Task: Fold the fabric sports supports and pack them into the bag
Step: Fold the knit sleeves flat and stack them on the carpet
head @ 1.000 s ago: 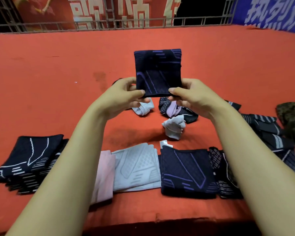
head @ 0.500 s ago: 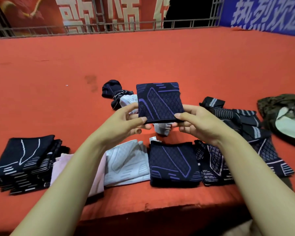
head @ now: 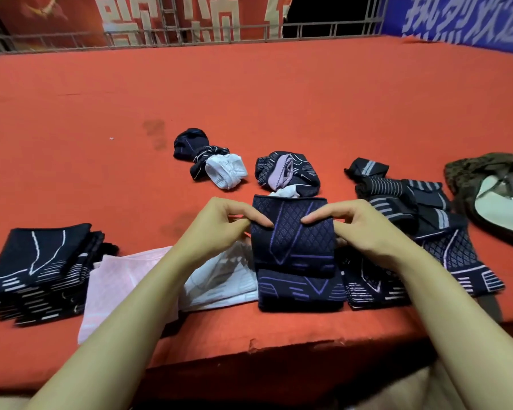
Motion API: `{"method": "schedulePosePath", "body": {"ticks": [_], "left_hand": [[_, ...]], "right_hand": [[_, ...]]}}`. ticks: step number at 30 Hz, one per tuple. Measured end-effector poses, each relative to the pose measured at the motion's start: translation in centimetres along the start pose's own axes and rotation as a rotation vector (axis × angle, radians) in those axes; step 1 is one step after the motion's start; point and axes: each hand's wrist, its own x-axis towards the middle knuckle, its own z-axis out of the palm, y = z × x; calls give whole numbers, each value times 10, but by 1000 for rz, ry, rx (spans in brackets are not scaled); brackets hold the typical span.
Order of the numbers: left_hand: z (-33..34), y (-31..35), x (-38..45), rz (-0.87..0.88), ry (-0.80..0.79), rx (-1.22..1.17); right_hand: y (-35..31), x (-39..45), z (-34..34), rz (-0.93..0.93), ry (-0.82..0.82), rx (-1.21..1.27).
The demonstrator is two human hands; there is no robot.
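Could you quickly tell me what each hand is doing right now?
Left hand: pinches the navy purple-patterned support.
Right hand: pinches the same support.

A counter [head: 279,93] covered in red-orange cloth is seen, with a darker stain [head: 154,134] near its middle. Along the near edge, from left to right, are laid a stack of folded dark supports with white lines [head: 39,270], a folded pink support [head: 122,279], a folded white support [head: 225,282], a folded navy stack with purple lines [head: 301,294] and further dark patterned pieces [head: 373,288]. Further back, two crumpled bundles are found: a dark and white one [head: 211,161] and a dark one with a lilac piece [head: 288,171]. At the right, unfolded striped dark supports [head: 409,199] are heaped near an olive bag [head: 492,190] at the counter's right edge.
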Motion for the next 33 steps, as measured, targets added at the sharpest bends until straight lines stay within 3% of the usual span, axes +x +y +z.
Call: {"method": "schedulePosePath", "body": {"ticks": [4, 6, 10, 14, 24, 28, 33], "left_hand": [[1, 16, -5, -84, -39, -153], [-2, 21, -5, -132, -110, -119], [3, 14, -9, -276, -299, 142], [2, 8, -6, -285, -341, 258], [-10, 19, 15, -225, -474, 436], [-15, 24, 27, -236, -448, 325], [-24, 21, 35, -242, -442, 292]], "right_hand": [[-3, -7, 2, 11, 37, 180], [-3, -7, -1, 19, 45, 173], [3, -9, -4, 130, -75, -297], [-1, -6, -4, 125, -97, -653], [-13, 8, 11, 29, 68, -969], [-27, 24, 33, -80, 139, -1041], [-16, 39, 62, -12, -81, -1085]]}}
